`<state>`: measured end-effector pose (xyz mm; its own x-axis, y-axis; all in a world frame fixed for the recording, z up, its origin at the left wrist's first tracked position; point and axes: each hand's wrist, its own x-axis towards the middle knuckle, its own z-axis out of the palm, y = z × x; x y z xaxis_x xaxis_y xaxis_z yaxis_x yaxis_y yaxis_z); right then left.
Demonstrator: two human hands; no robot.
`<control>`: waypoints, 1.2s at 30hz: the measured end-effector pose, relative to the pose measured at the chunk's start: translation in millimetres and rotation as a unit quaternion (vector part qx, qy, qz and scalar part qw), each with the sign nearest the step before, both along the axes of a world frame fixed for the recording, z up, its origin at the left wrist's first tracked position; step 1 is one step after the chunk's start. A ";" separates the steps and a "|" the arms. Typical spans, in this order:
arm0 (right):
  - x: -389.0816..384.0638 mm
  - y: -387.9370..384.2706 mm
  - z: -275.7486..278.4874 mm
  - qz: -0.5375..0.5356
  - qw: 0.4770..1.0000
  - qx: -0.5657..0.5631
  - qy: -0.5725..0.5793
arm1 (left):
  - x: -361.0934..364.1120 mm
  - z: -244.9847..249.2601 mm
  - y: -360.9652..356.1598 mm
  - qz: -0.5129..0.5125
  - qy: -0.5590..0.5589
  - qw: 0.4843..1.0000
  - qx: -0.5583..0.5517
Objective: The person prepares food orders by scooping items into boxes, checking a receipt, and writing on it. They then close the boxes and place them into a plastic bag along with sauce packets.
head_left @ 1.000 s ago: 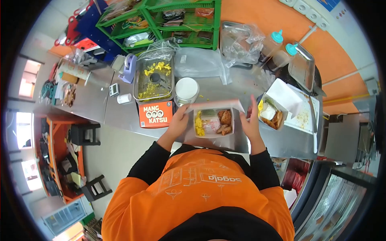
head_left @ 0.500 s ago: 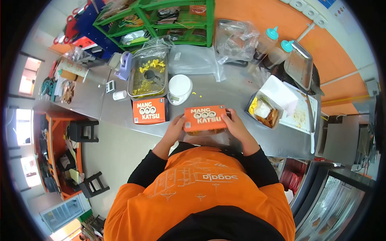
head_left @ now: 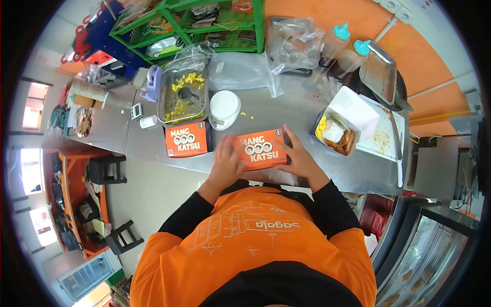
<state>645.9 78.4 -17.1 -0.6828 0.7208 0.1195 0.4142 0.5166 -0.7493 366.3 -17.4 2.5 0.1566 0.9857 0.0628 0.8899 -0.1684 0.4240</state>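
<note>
An orange food box printed "MANG KATSU" sits at the counter's front edge, close before my body. My left hand is at its left end, fingers spread and slightly blurred, the tips overlapping the lid. Along the right end lies my right hand, fingers stretched out beside and over the box. A second closed orange box stands to the left. Farther right is an open box with white rice, yellow egg pieces and browned meat, its white lid raised.
Behind the boxes are a white kitchen scale and a metal tray with yellow bits. A white cutting board bears a long knife. Squeeze bottles and a green rack line the back.
The box between my hands, earlier gripped at both ends with its front side showing, now sits lower and flatter. My fingers have loosened and spread around it.
</note>
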 end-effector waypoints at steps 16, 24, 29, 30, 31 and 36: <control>-5.4 22.6 -6.1 0.188 0.964 0.186 -0.035 | -17.6 -9.9 24.2 -0.250 0.126 0.960 0.030; -4.5 18.8 -17.0 0.176 0.970 0.170 -0.004 | -29.6 -30.7 24.3 -0.301 0.111 0.941 0.108; -3.5 17.7 -4.4 0.174 0.973 0.151 -0.018 | -32.1 -29.0 17.8 -0.310 0.088 0.945 0.054; -3.5 17.2 -4.9 0.173 0.973 0.149 -0.031 | -31.5 -25.6 16.7 -0.301 0.099 0.948 0.022; -3.4 17.2 -5.7 0.172 0.973 0.147 -0.045 | -29.9 -22.1 14.7 -0.292 0.109 0.950 -0.009; -7.2 16.1 -10.7 0.162 0.978 0.124 -0.049 | -6.4 -23.4 11.4 -0.187 0.116 0.976 0.004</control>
